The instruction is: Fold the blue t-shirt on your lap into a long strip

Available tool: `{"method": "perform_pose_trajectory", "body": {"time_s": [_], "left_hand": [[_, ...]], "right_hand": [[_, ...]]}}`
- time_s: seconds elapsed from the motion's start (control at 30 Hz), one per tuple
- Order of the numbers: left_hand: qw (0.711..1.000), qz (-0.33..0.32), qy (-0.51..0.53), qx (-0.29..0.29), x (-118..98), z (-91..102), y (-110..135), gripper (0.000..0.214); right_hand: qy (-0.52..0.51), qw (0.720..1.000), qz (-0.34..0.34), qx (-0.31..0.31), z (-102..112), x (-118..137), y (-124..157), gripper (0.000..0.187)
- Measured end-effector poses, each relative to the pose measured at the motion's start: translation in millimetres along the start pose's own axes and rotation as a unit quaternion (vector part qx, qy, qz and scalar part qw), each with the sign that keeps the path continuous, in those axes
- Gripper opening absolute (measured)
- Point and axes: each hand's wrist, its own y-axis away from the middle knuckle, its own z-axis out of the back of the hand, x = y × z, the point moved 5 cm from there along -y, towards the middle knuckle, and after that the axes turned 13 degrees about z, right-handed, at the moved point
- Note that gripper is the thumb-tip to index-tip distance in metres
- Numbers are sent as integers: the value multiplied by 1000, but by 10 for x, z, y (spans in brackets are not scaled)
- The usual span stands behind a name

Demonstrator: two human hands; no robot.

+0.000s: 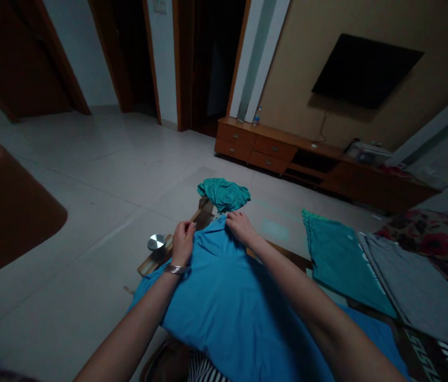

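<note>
A blue shirt (224, 297) is spread out in front of me, its far end drawn up between my two hands. My left hand (183, 241) pinches the cloth on the left side, with a silvery bracelet at the wrist. On the other side of the far edge, my right hand (242, 227) grips the fabric with bent fingers. Just beyond my hands lies a crumpled green garment (224, 194). Beneath the shirt, parts of a low table (203, 212) show, though most of its top is covered.
A round metal object (156, 242) stands by the table's left edge. Folded teal (343, 260) and grey clothes (414, 281) lie at the right. A brown rounded furniture piece (9, 207) is at the left. Across the floor runs a wooden TV cabinet (263, 146).
</note>
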Motion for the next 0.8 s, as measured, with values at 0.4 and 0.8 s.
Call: {"method": "perform_pose_trajectory", "body": {"time_s": [0.4, 0.8], "left_hand": [[995, -66, -70, 5, 6, -19, 25, 22], [966, -120, -225, 32, 27, -81, 97, 47]], "right_hand": [[-138, 988, -61, 32, -106, -226, -401, 20], [-140, 982, -121, 35, 4, -479, -560, 26]]}}
